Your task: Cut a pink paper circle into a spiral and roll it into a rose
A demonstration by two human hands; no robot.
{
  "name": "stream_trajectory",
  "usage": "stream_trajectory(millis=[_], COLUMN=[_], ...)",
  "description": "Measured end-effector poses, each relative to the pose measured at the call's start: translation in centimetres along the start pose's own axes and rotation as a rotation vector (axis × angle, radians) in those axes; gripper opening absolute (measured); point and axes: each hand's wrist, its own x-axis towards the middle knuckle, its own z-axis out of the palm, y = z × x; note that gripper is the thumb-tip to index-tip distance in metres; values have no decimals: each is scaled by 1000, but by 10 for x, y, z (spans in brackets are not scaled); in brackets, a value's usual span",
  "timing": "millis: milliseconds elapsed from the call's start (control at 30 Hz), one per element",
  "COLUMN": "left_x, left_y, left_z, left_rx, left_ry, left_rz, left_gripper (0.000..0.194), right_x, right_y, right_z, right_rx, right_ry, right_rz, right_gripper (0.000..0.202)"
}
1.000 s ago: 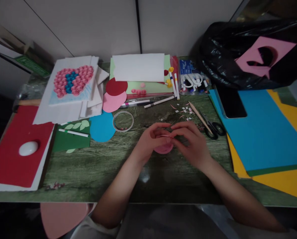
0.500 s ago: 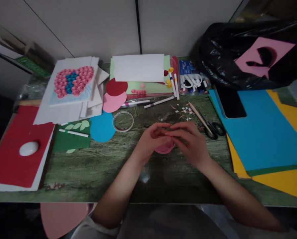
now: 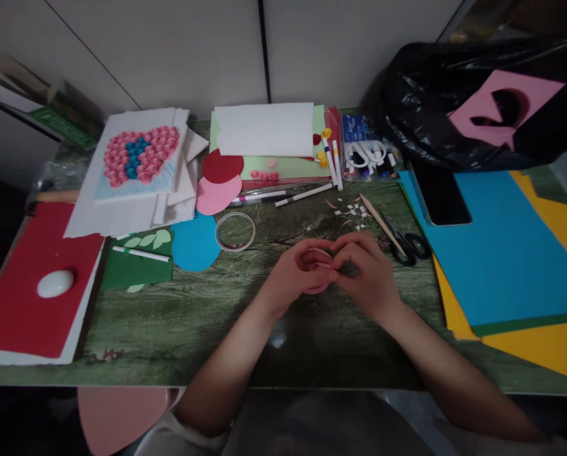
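A curled pink paper piece (image 3: pixel 317 289) is held low over the green wood-patterned table, partly covered by my fingers. My left hand (image 3: pixel 295 272) is closed around its left side and top. The fingertips of my right hand (image 3: pixel 366 272) pinch at its right edge, touching my left fingertips. Beyond my hands lie small white and pink paper scraps (image 3: pixel 358 212), a wooden stick (image 3: pixel 382 225) and black-handled scissors (image 3: pixel 414 247). A ring of clear tape (image 3: pixel 218 232) is to the left.
Blue paper (image 3: pixel 511 253) bearing a phone (image 3: pixel 442 195) lies right, below a black bag (image 3: pixel 426 107). Left are red paper (image 3: pixel 40 253) with a white oval object (image 3: pixel 55 283), and a picture of pink and blue paper rolls (image 3: pixel 138 158). Markers (image 3: pixel 305 194) lie at the back.
My right fingers have bent inward and now pinch the pink piece's edge. My left hand has shifted slightly right, and more of the pink piece's curled loop shows between the fingers.
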Motion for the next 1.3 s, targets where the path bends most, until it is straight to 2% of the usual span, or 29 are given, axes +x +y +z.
stream_trajectory(millis=[133,367,733,833,1067,1300], left_x=[1,3,1,0,-2,-4], left_y=[0,1,4,5,8,10], left_z=[-1,-7,-8,-7,-1,3], left_rx=[-8,-16,14,28,65,61], left_ry=[12,104,84,87,39,13], left_rz=[22,72,72,71,2,-55], left_gripper=[43,44,44,43,44,45], right_x=[0,1,1,2,0,0], right_y=[-1,-3,2,1,-1,-2], right_z=[-1,-4,-3,-3,-5,-4], right_rx=[-23,-11,-3,2,54,84], right_ry=[-3,-8,-91,-107,18,17], right_rz=[-3,-8,-112,-93,37,80], right_gripper=[15,13,27,27,11,20])
